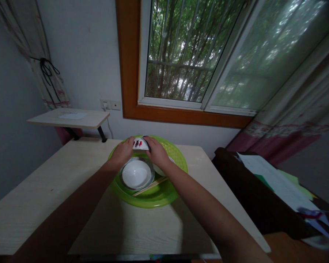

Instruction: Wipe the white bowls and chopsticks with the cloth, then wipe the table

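Note:
Over the far part of a round green basin [159,201], my left hand [123,150] and my right hand [157,151] hold a small white bowl [140,144] between them. Red and black figures are printed on its side, and the fingers hide both its ends. Below the hands, a plain white bowl [136,174] rests in a metal dish [152,178] inside the basin. A pair of chopsticks [149,186] lies slanting beside them. Another white dish [158,170] is partly covered by my right forearm.
The basin stands on a pale wooden table [79,204]. A small raised shelf [68,117] is at its back left, near a wall socket [110,105]. Behind is a barred window [186,54]. To the right, papers [276,179] lie on dark furniture [244,193].

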`<state>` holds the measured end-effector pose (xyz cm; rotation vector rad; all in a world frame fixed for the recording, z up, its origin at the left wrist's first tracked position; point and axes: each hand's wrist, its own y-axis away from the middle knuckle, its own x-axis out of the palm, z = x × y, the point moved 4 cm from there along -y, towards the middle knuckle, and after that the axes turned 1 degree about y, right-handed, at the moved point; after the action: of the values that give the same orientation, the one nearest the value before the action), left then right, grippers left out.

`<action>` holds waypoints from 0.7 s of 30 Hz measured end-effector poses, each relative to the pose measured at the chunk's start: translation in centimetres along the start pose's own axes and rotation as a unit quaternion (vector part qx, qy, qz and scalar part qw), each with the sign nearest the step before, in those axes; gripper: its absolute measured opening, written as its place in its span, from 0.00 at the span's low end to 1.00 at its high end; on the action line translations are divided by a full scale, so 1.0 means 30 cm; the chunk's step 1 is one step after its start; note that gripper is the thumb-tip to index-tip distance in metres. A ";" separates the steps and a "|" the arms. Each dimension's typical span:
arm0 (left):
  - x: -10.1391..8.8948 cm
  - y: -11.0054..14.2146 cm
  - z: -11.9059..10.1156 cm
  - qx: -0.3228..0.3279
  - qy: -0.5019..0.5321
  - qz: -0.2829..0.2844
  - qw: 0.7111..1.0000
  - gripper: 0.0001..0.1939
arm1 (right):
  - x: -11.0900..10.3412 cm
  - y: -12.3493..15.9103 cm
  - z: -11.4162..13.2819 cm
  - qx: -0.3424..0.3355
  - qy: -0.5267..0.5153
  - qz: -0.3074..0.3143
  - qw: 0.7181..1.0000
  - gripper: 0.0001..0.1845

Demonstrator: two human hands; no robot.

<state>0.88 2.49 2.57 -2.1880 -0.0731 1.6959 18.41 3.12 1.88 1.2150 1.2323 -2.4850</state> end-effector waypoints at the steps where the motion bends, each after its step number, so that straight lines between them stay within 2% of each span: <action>1: 0.000 0.001 0.001 0.003 0.003 -0.003 1.000 0.19 | 0.002 -0.001 -0.010 0.016 -0.003 -0.002 1.000 0.37; 13: 0.012 0.001 0.018 0.044 0.041 -0.050 0.997 0.22 | 0.029 0.013 -0.071 0.143 -0.037 0.039 0.988 0.32; 16: 0.013 0.000 0.021 0.039 0.055 -0.055 0.996 0.24 | 0.025 0.013 -0.086 0.169 -0.054 0.032 0.984 0.31; 21: 0.008 -0.007 0.022 0.047 0.097 -0.074 0.991 0.22 | 0.024 0.011 -0.113 0.214 -0.106 0.006 0.971 0.23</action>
<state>0.37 2.93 2.29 -2.2057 -0.1003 1.3737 20.14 5.48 0.00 0.9831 0.6539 -2.8733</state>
